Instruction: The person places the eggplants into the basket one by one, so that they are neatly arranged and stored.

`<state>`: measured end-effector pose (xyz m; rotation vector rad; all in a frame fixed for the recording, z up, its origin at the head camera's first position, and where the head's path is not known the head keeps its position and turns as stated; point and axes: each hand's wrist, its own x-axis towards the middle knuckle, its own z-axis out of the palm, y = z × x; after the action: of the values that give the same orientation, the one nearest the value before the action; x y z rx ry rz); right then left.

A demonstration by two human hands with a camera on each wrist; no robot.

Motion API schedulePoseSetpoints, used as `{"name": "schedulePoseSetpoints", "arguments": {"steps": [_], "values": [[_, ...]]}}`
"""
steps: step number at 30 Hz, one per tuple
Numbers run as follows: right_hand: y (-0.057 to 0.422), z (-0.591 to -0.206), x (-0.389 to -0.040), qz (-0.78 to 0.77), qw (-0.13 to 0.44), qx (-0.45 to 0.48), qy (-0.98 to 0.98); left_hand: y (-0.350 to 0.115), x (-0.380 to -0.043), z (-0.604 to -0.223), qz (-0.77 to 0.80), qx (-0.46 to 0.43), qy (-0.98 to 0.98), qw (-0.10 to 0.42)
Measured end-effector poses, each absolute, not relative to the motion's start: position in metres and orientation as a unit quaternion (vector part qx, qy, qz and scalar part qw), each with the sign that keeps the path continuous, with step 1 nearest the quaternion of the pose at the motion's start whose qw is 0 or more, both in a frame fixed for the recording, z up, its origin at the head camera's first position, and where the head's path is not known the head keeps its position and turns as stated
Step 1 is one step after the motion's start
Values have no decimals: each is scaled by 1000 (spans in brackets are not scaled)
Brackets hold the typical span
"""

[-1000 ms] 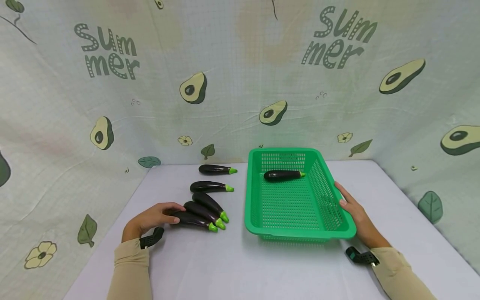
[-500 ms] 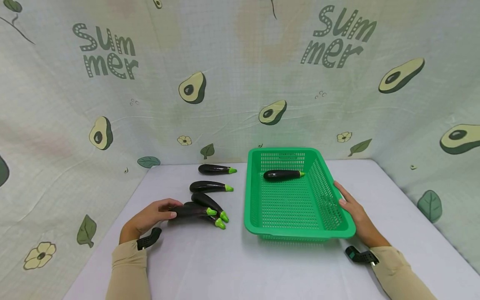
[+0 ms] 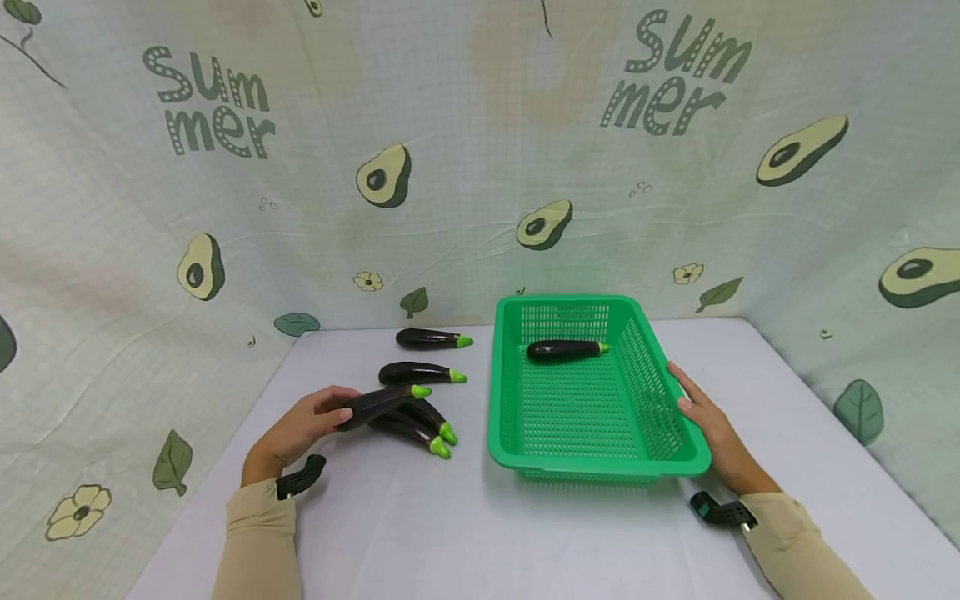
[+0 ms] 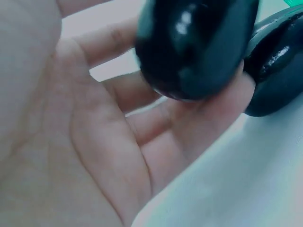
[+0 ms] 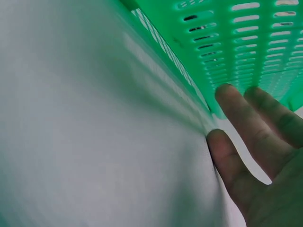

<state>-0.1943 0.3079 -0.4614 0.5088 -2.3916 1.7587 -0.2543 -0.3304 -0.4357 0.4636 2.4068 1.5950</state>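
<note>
My left hand (image 3: 307,425) holds a dark purple eggplant (image 3: 377,406) with a green stem end. In the left wrist view, the rounded end of the eggplant (image 4: 194,47) lies between the fingers. It is raised over two other eggplants (image 3: 411,431) that lie close together on the table, partly hidden beneath it. On the right, a green plastic basket (image 3: 600,468) with slotted walls has one eggplant (image 3: 564,350) lying inside, near its far end. My right hand (image 3: 716,433) rests against the basket's right side, thumb at the rim. Its straight fingers (image 5: 255,127) touch the outer wall.
Two more eggplants, one at the back (image 3: 431,338) and one nearer (image 3: 420,373), lie left of the basket. All stand on a white-covered table (image 3: 420,533). Behind it hangs a printed cloth (image 3: 465,167) with avocado pictures.
My left hand has picked up the nearest eggplant and lifted it up and away from me, over the two beside it, its stem end tilting upward. The right hand and basket have stayed put.
</note>
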Motion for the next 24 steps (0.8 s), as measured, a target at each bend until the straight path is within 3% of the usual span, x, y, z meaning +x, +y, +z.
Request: {"name": "schedulePoseSetpoints", "arguments": {"steps": [11, 24], "values": [[310, -460, -193, 544, 84, 164, -818, -326, -260, -437, 613, 184, 763, 94], [310, -455, -191, 576, 33, 178, -798, -308, -263, -435, 637, 170, 750, 44]]}}
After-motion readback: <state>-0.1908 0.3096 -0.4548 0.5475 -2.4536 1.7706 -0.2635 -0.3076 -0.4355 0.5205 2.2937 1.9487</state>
